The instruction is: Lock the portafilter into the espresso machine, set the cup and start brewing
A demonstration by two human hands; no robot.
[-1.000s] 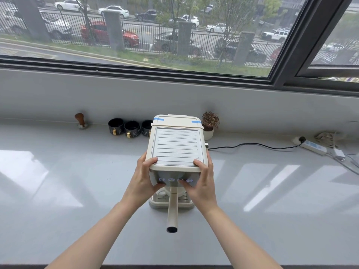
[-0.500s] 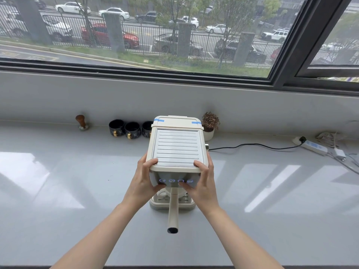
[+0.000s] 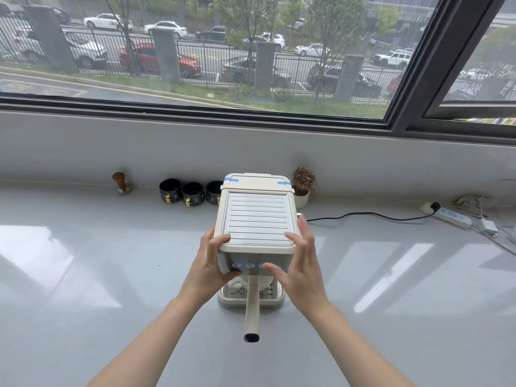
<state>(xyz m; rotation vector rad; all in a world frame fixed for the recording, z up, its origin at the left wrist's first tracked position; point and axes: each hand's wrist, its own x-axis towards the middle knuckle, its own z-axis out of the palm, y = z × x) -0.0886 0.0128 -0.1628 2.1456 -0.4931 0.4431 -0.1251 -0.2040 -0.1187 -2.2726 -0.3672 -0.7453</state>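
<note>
Head view: cream espresso machine (image 3: 255,219), lit buttons (image 3: 248,265).

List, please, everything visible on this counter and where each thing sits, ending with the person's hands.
Espresso machine: one, cream, centre of the counter.
Portafilter: one, cream handle, pointing toward the camera from under the machine.
Cup: one, white, on the drip tray, mostly hidden.
Black cups: three, gold handles, by the wall left of the machine.
Tamper: one, brown knob, far left.
Potted plant: one, white pot, behind the machine's right corner.
Power strip: one, white, far right.
Left hand: grips the machine's left corner.
Right hand: finger at the lit buttons.
</note>
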